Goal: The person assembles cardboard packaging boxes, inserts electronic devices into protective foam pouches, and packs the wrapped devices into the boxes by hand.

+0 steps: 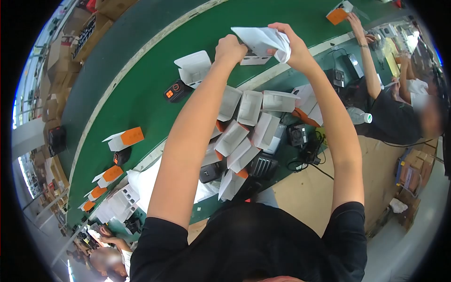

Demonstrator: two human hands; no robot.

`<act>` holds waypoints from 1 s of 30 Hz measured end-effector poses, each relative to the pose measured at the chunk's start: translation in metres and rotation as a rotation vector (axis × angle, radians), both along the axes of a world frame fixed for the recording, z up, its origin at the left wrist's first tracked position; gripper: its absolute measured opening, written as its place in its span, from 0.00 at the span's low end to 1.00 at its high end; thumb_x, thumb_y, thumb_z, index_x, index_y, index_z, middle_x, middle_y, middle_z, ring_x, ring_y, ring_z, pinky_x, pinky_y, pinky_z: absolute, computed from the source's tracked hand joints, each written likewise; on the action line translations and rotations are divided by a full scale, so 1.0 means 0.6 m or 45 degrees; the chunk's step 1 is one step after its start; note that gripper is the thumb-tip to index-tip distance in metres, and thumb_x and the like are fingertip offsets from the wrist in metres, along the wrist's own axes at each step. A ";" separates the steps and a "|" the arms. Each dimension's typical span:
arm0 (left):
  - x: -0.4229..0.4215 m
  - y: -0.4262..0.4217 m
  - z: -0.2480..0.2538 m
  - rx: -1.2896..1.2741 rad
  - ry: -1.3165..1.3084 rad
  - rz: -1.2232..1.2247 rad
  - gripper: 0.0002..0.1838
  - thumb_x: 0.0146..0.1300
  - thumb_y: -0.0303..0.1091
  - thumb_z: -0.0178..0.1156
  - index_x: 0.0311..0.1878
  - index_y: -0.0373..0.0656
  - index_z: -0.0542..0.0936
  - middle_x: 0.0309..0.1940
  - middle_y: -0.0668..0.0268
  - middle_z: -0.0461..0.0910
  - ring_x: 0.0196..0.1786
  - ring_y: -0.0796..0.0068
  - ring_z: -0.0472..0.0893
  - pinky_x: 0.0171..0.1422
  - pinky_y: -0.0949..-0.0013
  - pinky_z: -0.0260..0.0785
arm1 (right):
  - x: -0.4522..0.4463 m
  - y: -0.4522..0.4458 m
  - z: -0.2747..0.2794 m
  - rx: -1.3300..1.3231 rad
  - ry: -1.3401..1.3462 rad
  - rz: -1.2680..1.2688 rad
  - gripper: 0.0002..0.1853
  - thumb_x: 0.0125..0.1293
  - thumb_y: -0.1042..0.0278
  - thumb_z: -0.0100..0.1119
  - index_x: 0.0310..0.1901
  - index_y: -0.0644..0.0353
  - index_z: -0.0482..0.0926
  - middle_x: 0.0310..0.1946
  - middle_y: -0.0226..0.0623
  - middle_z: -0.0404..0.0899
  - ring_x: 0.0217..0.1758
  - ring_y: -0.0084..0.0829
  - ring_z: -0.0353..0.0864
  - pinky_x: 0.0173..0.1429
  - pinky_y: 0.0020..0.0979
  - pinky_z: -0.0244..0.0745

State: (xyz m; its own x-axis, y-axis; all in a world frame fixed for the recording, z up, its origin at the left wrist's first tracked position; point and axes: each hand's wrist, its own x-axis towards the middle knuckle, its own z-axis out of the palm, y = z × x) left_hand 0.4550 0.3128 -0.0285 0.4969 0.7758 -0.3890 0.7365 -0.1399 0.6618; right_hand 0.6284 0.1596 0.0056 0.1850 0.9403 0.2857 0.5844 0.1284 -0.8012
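Over the far side of the green bench, my right hand (pixel 292 47) is closed on a folded white sheet (pixel 260 38), which may be paper or thin bag material. Beneath the sheet a white box (pixel 255 59) with small printed pictures shows in part. My left hand (pixel 230 50) is in a fist at the left end of the sheet and box; what its fingers hold is hidden. Left of it stands an open white box (pixel 193 68), beside a black device with orange buttons (pixel 177 91).
Several open white-and-orange boxes (pixel 250 107) lie piled between my arms. Orange-and-white boxes (pixel 132 136) stand along the bench at left. Black cables (pixel 307 157) and a plastic bottle (pixel 359 115) are at right. A co-worker's hand (pixel 355 23) touches an orange box (pixel 336 16).
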 end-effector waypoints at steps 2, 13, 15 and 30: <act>-0.009 -0.003 -0.004 0.069 -0.110 -0.023 0.11 0.57 0.37 0.68 0.36 0.40 0.92 0.41 0.50 0.91 0.51 0.50 0.91 0.60 0.57 0.82 | -0.012 -0.007 0.012 -0.103 -0.112 -0.007 0.38 0.59 0.70 0.79 0.71 0.49 0.72 0.58 0.42 0.81 0.63 0.46 0.81 0.66 0.41 0.78; 0.012 0.009 -0.047 -0.053 -0.162 0.013 0.12 0.46 0.30 0.73 0.36 0.36 0.91 0.43 0.44 0.90 0.50 0.47 0.91 0.56 0.55 0.83 | -0.078 0.027 -0.030 -0.182 -1.141 -0.072 0.42 0.52 0.83 0.70 0.71 0.44 0.75 0.59 0.42 0.77 0.66 0.49 0.79 0.65 0.46 0.81; 0.000 0.014 -0.051 -0.097 -0.199 0.100 0.13 0.44 0.29 0.74 0.36 0.34 0.90 0.43 0.44 0.90 0.51 0.47 0.91 0.57 0.55 0.83 | -0.090 0.026 -0.032 -0.369 -0.955 -0.076 0.36 0.56 0.78 0.68 0.70 0.50 0.75 0.62 0.42 0.78 0.67 0.47 0.79 0.66 0.48 0.80; -0.347 -0.060 0.048 0.767 -0.229 0.183 0.18 0.61 0.32 0.71 0.54 0.43 0.84 0.52 0.61 0.86 0.56 0.68 0.84 0.57 0.63 0.80 | -0.194 0.044 0.115 -0.327 -0.247 0.020 0.13 0.68 0.69 0.61 0.51 0.58 0.87 0.53 0.44 0.88 0.54 0.49 0.86 0.61 0.45 0.81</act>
State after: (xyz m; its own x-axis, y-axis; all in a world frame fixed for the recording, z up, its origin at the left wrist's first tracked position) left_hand 0.2468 0.2767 0.0003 0.3884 0.8960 0.2151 0.6606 -0.4335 0.6129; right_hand 0.5122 0.1860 0.0748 0.1349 0.9886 0.0672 0.7289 -0.0531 -0.6826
